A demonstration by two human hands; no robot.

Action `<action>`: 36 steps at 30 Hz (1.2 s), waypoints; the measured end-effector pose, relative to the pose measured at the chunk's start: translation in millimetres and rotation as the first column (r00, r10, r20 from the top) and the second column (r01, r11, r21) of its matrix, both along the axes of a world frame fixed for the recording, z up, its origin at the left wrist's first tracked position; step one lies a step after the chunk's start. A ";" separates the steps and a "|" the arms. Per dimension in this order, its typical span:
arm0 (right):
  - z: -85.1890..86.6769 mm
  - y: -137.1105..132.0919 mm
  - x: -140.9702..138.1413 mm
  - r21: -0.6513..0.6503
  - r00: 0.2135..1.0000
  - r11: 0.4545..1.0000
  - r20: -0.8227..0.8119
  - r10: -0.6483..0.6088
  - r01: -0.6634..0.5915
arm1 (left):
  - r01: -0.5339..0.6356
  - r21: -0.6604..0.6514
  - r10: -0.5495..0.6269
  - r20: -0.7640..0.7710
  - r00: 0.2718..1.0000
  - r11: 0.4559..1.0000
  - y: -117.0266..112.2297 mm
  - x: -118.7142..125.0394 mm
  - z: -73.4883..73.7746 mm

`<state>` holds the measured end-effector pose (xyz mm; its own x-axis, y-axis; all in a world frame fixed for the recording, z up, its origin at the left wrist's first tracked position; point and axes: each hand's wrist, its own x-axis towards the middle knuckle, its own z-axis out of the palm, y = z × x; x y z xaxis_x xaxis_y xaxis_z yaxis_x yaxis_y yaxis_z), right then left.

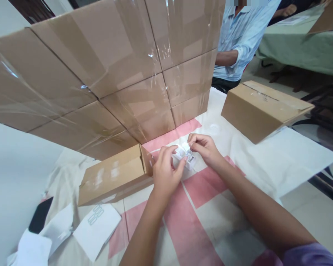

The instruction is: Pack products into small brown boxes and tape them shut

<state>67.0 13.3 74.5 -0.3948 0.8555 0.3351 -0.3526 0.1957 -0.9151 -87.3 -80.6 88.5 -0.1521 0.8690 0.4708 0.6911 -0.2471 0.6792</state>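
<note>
Over the pink and white cloth, my left hand (166, 164) grips a small white box (191, 161) with dark print on its side. Its thumb lies along the near side and its fingers curl round the far side. At the top of the box, my right hand (204, 147) pinches a white flap (185, 146) between thumb and fingertips. What is inside the small box cannot be made out. A long cardboard box (113, 173) lies just left of my left hand.
A wall of taped cardboard cartons (122, 66) stands across the back. Another cardboard box (263, 107) sits at the right. White papers (97, 231) and a black phone-like slab (41, 215) lie at the lower left. Behind the cartons is a person in a light blue shirt (238, 37).
</note>
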 end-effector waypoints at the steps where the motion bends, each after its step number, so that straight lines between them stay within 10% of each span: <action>1: 0.9 -4.1 -2.8 -0.004 1.000 1.000 0.011 0.015 -0.015 | 0.006 0.046 -0.004 -0.059 0.998 0.999 -1.7 2.1 -0.2; 21: 5.0 -22.4 -13.9 -0.080 0.996 0.995 0.049 0.072 -0.068 | 0.010 0.110 0.026 -0.328 0.944 0.994 -3.9 4.7 -4.4; 36: 5.2 -24.0 -10.8 -0.039 0.993 0.994 0.051 0.105 -0.103 | 0.165 -0.126 -0.166 -0.003 0.986 0.978 -5.4 -5.2 8.0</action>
